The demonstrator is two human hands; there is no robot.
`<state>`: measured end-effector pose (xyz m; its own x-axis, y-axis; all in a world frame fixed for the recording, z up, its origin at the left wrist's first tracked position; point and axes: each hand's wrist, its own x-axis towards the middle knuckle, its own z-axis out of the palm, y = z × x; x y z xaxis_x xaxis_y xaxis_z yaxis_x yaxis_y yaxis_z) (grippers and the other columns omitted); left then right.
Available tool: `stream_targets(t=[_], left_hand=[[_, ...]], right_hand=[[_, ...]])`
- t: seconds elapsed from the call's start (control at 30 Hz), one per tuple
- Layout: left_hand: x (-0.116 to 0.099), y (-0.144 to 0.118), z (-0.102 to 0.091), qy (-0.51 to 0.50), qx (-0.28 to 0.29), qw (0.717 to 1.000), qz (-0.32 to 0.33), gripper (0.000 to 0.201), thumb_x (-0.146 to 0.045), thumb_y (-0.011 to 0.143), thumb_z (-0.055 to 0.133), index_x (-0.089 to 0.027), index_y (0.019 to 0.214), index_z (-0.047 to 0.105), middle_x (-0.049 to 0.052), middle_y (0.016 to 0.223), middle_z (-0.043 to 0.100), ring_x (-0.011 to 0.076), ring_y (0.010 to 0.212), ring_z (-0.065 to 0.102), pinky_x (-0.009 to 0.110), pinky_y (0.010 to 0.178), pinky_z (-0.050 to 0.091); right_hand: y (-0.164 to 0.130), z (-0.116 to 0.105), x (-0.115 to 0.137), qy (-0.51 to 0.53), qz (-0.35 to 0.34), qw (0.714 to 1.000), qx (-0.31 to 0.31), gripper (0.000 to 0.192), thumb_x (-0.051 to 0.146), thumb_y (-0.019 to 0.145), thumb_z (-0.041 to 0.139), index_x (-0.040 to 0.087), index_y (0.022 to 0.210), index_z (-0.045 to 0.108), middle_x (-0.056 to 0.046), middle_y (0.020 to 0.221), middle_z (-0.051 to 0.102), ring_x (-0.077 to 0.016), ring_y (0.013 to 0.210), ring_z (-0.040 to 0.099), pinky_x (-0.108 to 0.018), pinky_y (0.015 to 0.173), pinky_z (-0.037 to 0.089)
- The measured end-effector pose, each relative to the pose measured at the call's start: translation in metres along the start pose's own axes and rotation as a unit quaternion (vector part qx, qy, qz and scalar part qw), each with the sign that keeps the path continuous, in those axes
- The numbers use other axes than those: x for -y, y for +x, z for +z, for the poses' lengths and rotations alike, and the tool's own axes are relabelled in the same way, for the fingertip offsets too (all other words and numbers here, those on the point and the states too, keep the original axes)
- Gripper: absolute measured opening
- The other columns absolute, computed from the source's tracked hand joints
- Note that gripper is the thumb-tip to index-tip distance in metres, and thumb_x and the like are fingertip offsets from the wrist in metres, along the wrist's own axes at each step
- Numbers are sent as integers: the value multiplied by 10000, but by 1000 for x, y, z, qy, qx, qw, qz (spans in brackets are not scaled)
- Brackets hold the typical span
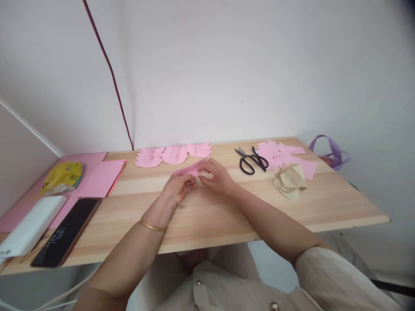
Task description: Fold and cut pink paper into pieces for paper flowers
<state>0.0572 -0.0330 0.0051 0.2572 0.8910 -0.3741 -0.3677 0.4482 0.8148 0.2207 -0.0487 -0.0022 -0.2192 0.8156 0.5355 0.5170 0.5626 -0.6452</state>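
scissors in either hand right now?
No, the scissors lie on the table, apart from both hands; the left hand and right hand pinch a pink paper strip.

A narrow strip of pink paper (190, 169), folded flat, was held low over the middle of a pale wooden desk. It was pinched at its near end by the left hand (177, 189) and at its far end by the right hand (216, 174), and was angled up towards the right, with most of its length shown between the fingertips.
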Motion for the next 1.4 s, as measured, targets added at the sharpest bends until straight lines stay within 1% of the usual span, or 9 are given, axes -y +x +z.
stream_targets(t=[0.13,0.27,0.4,0.57,0.67,0.8,0.97,1.1,1.4], left_hand=[[-1,-2,1,-2,2,999,-37,105,-8,557,635,-95,599,595,14,512,555,88,509,519,225,526,463],[-3,-4,1,-4,25,997,-68,101,-14,576,618,-89,643,610,14,537,559,86,511,516,228,529,468],[-5,-7,3,6,47,998,-33,128,-124,635,673,-95,757,646,35,626,615,110,573,558,252,555,490],[-5,-8,6,-3,64,997,52,255,-193,641,712,-97,873,667,94,843,691,188,799,637,322,712,527],[-2,-7,6,13,70,994,82,249,-217,644,707,-90,856,676,89,803,694,192,768,640,343,708,535],[0,-7,7,47,48,992,110,244,-243,629,711,-84,812,686,80,748,687,182,707,632,341,665,540],[1,-9,8,93,29,985,142,214,-261,644,692,-83,764,697,80,728,687,170,683,622,301,623,529],[1,-10,7,111,49,981,150,226,-291,665,691,-89,766,705,87,758,695,167,693,622,289,625,525],[-1,-12,6,174,44,970,161,231,-304,642,723,-98,745,701,85,765,688,168,709,630,302,676,529]], right_hand=[[1,-7,1,-164,-86,983,-17,88,249,783,603,257,849,661,-57,898,545,-212,907,437,-382,801,306],[0,-9,2,-194,-108,975,3,102,297,833,562,274,807,658,-40,983,566,-224,978,406,-396,825,253],[0,-12,6,-174,-58,983,-3,93,283,822,561,249,835,647,-46,1073,550,-227,1026,407,-394,859,252],[2,-12,8,-111,-13,993,27,85,258,810,542,206,824,608,-70,1106,547,-212,1025,457,-381,877,272],[2,-9,7,-76,-2,996,44,75,221,813,514,196,835,581,-68,1019,596,-187,949,506,-362,852,292],[3,-7,7,-44,22,998,39,49,198,794,522,190,789,571,-23,825,630,-145,785,539,-321,805,322],[4,-8,8,-13,43,999,23,56,208,779,551,180,753,592,-3,728,629,-121,689,538,-265,698,345],[4,-9,10,-11,51,999,11,68,218,777,562,174,735,594,8,678,621,-111,642,527,-249,654,337],[3,-8,10,-7,38,999,-6,77,224,772,570,173,721,597,12,660,629,-103,615,536,-237,640,357]])
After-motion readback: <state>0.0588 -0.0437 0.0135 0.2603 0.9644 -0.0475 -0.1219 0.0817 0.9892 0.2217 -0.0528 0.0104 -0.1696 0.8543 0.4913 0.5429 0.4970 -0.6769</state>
